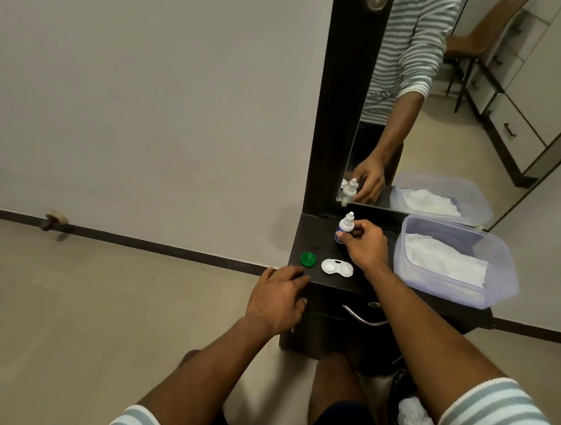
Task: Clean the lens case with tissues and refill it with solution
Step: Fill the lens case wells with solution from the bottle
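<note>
Right hand [364, 248]: we grip the solution bottle [345, 229], upright, label unreadable.
Left hand [278, 298]: fingers relaxed on the cabinet [330, 282] edge.
Lens case [337, 267]: uncapped; green cap [308, 259] at its 9 o'clock.

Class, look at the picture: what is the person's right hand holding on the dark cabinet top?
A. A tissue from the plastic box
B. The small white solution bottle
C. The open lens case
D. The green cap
B: the right hand grips the solution bottle standing upright at the back of the cabinet top, while the green cap and the lens case lie untouched in front.
</note>
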